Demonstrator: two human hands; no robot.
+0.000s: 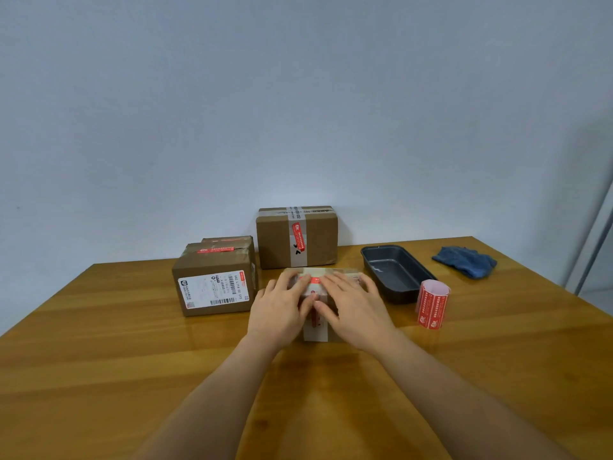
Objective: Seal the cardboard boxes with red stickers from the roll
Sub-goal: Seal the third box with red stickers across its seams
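Both hands, L [282, 307] & R [351, 307], fingers flat, press red sticker [313, 280] onto box [331, 272] (mostly hidden).

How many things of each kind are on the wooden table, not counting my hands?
Brown cardboard boxes: 4
Roll of red stickers: 1
Dark metal loaf pan: 1
Blue cloth: 1
Total: 7
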